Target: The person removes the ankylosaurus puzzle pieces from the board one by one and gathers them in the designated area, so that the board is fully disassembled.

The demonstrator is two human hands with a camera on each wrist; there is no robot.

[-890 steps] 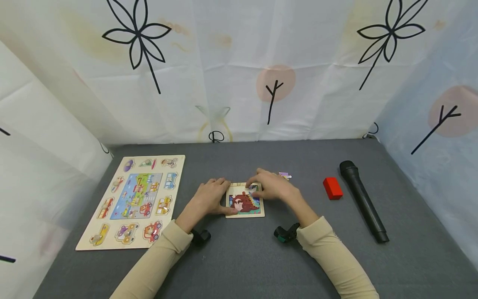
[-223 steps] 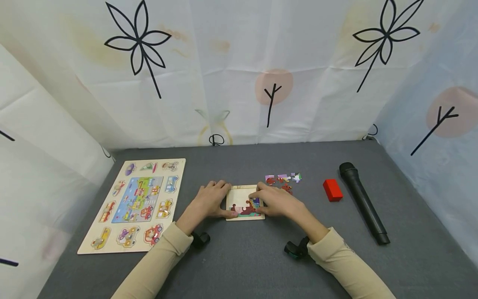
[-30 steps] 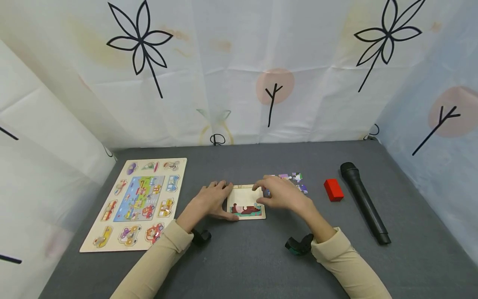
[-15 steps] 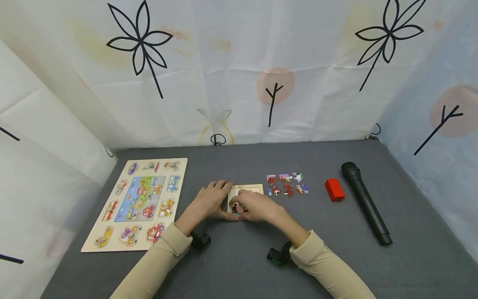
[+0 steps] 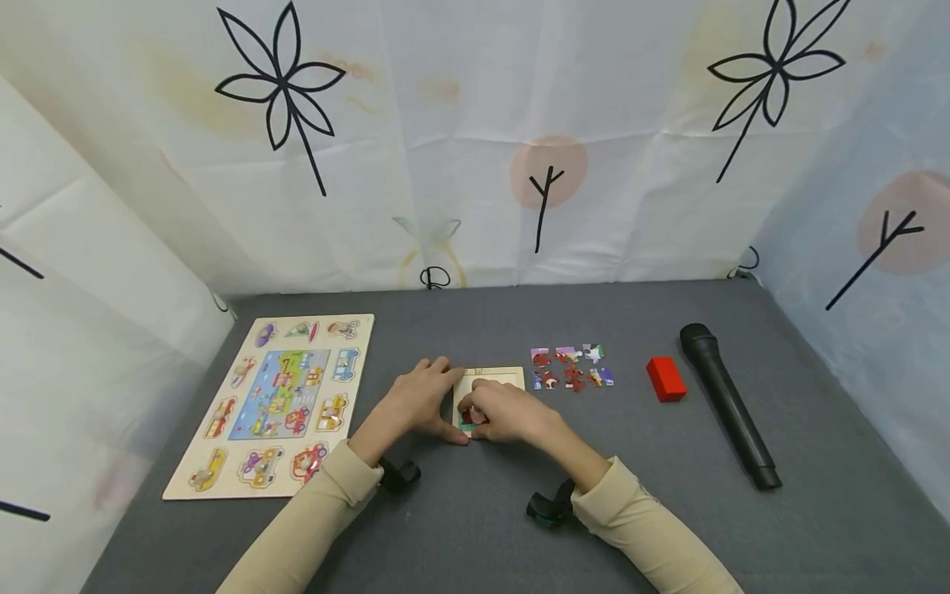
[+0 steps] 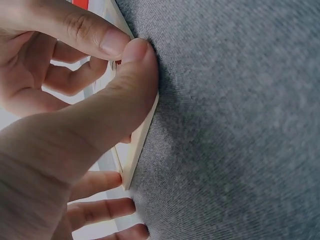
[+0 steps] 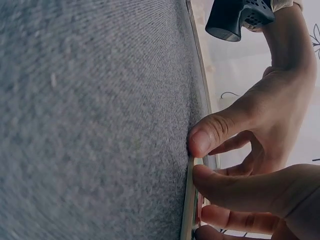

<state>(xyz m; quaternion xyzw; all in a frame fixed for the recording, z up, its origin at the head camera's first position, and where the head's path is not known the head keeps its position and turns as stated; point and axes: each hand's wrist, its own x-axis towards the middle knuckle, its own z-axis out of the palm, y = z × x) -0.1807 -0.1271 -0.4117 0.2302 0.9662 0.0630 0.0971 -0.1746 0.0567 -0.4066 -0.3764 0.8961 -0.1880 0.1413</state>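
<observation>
A small wooden jigsaw tray (image 5: 499,375) lies in front of me, its upper part bare pale wood. My left hand (image 5: 421,400) grips its left side, thumb at the near corner and fingers along the far side. My right hand (image 5: 512,412) is over the lower part, thumb and curled fingers on a red and green jigsaw piece (image 5: 472,418) at the lower left. It covers most of the bottom row. In the left wrist view the two thumbs nearly meet at the tray's edge. Several loose jigsaw pieces (image 5: 574,379) lie in two rows right of the tray.
A large wooden vehicle puzzle board (image 5: 278,396) lies on the left of the grey table (image 5: 460,528). Farther right are a red block (image 5: 666,379) and a black microphone (image 5: 731,407). White printed cloth (image 5: 445,173) hangs round the back and sides.
Over the longer span, the picture in the tray went from almost full to mostly removed, and loose pieces gathered at right. Since a second ago my right hand moved from them to the tray's lower left.
</observation>
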